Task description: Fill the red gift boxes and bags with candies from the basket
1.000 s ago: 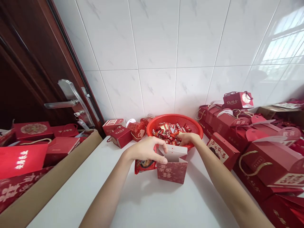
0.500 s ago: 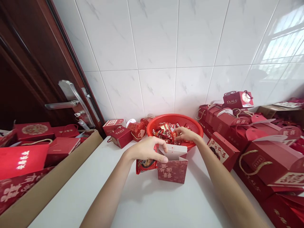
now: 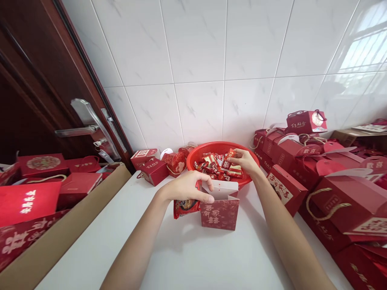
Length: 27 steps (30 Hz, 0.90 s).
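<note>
Upright on the white table stands a red gift box (image 3: 220, 214) with its top open and pale inside. My left hand (image 3: 190, 187) grips its left upper edge, thumb on the front panel. A red snack packet (image 3: 184, 208) shows under that hand, against the box's left side; whether the fingers also hold it is hidden. Behind the box, a red plastic basket (image 3: 193, 155) contains many small wrapped sweets (image 3: 216, 163). Over the basket's right part, my right hand (image 3: 245, 160) pinches a small red-wrapped sweet (image 3: 231, 153) between thumb and fingers.
Stacked red gift boxes (image 3: 347, 201) line the right side. A few small boxes (image 3: 154, 171) sit left of the basket. At far left a cardboard carton (image 3: 99, 205) holds more red boxes, beside a door with a handle (image 3: 78, 131). A tiled wall (image 3: 199, 108) rises behind.
My right hand has lifted slightly out of the sweets and moved right, with a red-wrapped sweet now visible in its fingers. My left hand stays on the box.
</note>
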Motion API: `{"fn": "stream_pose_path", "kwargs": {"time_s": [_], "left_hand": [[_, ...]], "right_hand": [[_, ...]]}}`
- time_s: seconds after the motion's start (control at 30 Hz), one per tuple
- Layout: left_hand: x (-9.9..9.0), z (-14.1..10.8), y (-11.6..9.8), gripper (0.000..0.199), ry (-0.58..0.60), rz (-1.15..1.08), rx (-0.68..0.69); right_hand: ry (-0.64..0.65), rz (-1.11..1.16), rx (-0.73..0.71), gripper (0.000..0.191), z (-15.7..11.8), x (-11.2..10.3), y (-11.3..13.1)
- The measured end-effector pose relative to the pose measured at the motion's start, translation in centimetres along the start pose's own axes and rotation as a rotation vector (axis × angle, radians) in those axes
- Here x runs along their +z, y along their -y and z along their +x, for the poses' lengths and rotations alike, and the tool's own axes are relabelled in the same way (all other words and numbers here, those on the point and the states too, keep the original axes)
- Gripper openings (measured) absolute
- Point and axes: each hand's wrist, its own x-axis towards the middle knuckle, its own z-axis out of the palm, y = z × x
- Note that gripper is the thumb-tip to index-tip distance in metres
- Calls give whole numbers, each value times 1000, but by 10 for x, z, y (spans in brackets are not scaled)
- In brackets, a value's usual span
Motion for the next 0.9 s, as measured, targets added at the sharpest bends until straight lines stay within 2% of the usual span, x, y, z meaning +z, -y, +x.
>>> {"fn": "stream_pose_path", "kwargs": {"time_s": [0.17,0.4,0.57,0.67,0.8,0.9], "left_hand": [[0,1,-1,28,2,-14,7],[0,1,-1,29,-5,-35,22],[0,1,-1,28,-1,-59,14],[0,1,-1,27,-3,-58,4],[1,1,-1,26,0,-66,-5],[1,1,-1,25,1,-80,-6]], "right_hand": [[-48,60,66,44,0,-1,0],[-121,-41,68,31,6,-3,-11],[-75,-239,142,44,6,-3,-10],[82,-450,187,52,5,0,-6],[456,-667,286,52,4,5,-3],[590,-723,262,54,3,5,-1]]}}
